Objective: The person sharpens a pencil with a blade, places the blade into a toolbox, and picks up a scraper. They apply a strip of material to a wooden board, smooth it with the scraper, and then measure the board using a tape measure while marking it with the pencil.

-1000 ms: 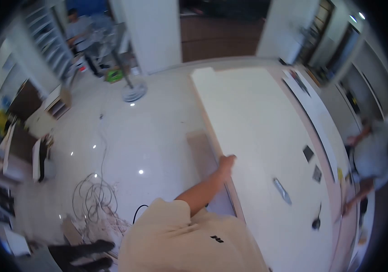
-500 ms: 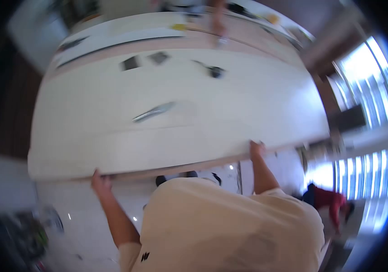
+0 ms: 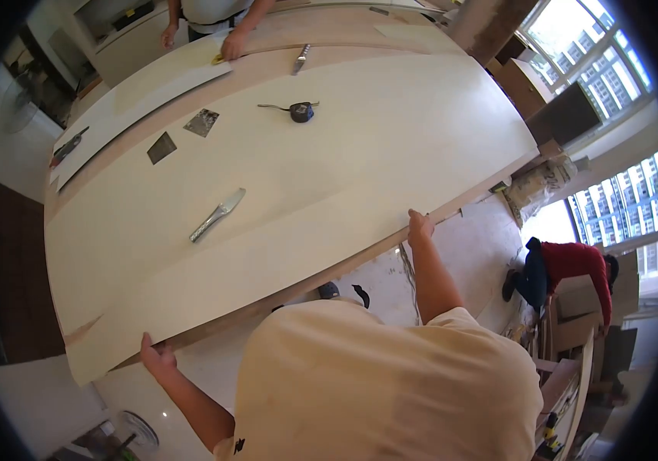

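A large white laminate sheet [image 3: 290, 207] lies over a wooden board [image 3: 217, 324] in front of me. My left hand [image 3: 158, 359] is closed on the sheet's near edge toward the left corner, thumb on top. Farther right along the same edge, my right hand [image 3: 420, 226] also grips it, its fingers partly hidden. On the sheet rests a metal-handled knife [image 3: 218, 215], and beyond it a black tape measure [image 3: 301, 112]. Two dark square plates [image 3: 161, 148] lie at the upper left of the sheet.
Across the table, a co-worker's hand [image 3: 232, 46] presses near a narrower white strip [image 3: 133, 107]. Another knife [image 3: 300, 60] lies by the far edge. At right, a person in a red top [image 3: 575, 261] bends over boards. A plastic bag [image 3: 540, 184] stands by the table's right corner.
The view has turned, and the sheet's near edge now slants down to the left. Both hands remain at that edge. The co-worker now shows at the upper left.
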